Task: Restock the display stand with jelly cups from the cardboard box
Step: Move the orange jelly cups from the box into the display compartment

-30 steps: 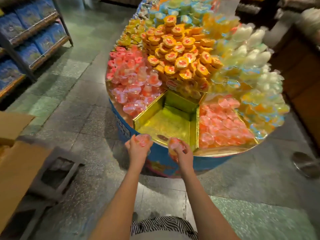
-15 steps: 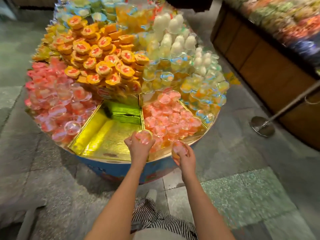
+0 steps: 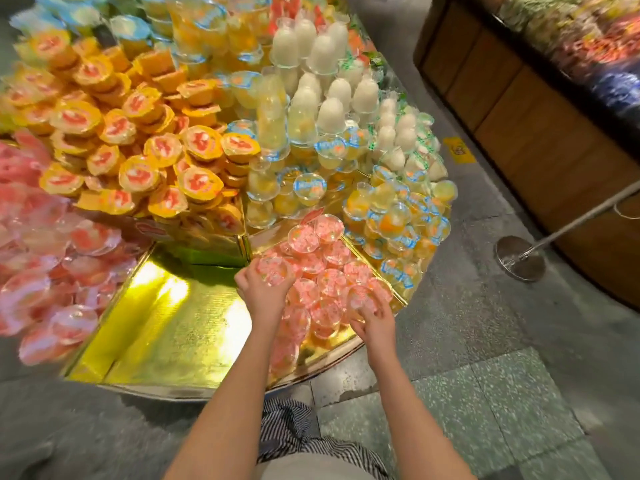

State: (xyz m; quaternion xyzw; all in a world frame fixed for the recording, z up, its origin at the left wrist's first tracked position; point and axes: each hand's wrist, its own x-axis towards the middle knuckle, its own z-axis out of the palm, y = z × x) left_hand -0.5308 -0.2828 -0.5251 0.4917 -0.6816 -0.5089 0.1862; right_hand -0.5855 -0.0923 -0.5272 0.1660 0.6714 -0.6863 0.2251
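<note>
Two bare forearms reach up from the bottom of the view, over a striped garment (image 3: 287, 427), toward a round display stand (image 3: 329, 356) with gold wedge-shaped compartments.

The left hand (image 3: 265, 296) holds a pink jelly cup (image 3: 273, 270), with its fingers curled round the cup from below. It is above the near left corner of the pink compartment (image 3: 322, 268), beside the divider. The right hand (image 3: 375, 320) is at that compartment's near right edge. Its fingers are fanned and curved round a second cup (image 3: 360, 297), which touches the heap of matching cups.

To the left of the divider, a gold compartment (image 3: 173, 323) lies bare. The cardboard box is out of view.

Farther in, orange-lidded cups (image 3: 138, 133) are stacked in tiers. Blue-lidded cups (image 3: 398, 220) fill the right edge, and white cups (image 3: 329, 81) stand at the far side. A second pile of pink cups (image 3: 52, 254) at the left edge is blurred. Beyond the stand on the right are a metal post base (image 3: 519, 258) and a wooden counter (image 3: 519, 116).

The likely risk is that the pink heap lies loose and reaches the stand's front rim. A cup dropped on its slope, or a nudge from either wrist, could send round cups rolling over the rim onto the floor (image 3: 485, 393).
</note>
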